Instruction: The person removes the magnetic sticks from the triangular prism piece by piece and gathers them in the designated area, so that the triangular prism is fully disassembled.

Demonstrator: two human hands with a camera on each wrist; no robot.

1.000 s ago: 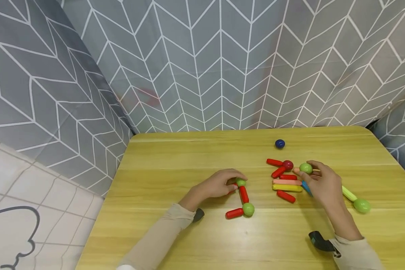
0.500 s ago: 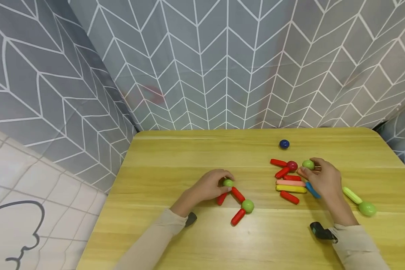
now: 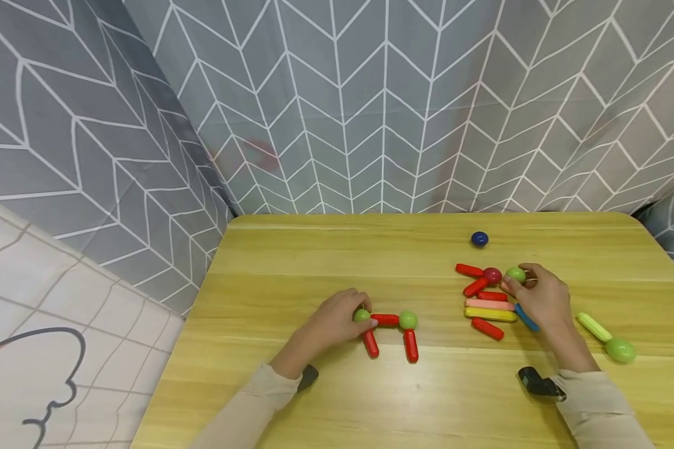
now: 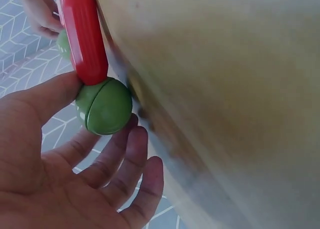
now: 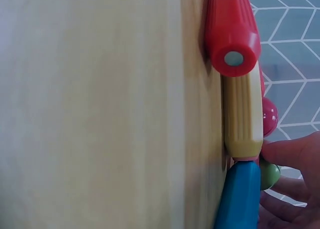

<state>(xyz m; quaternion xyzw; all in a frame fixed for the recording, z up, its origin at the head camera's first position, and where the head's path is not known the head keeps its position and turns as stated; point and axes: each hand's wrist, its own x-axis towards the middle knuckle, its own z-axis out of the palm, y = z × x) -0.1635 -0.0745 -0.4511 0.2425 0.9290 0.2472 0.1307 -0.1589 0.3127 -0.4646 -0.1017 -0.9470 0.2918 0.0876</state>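
Observation:
My left hand pinches a green ball at the left end of a small chain on the wooden table. A red stick joins it to a second green ball, and a red stick points toward me from each ball. In the left wrist view the thumb and fingers cup the green ball with a red stick on it. My right hand pinches another green ball beside a maroon ball. Its fingers touch that green ball.
A pile of red, pink, yellow and blue sticks lies left of my right hand. A dark blue ball sits farther back. A light green stick with a green ball lies at the right. Patterned grey cloth hangs behind the table.
My left hand has pulled its green ball left and toward me, swinging the red sticks and second ball into an arch shape. My right hand has stayed on its green ball.

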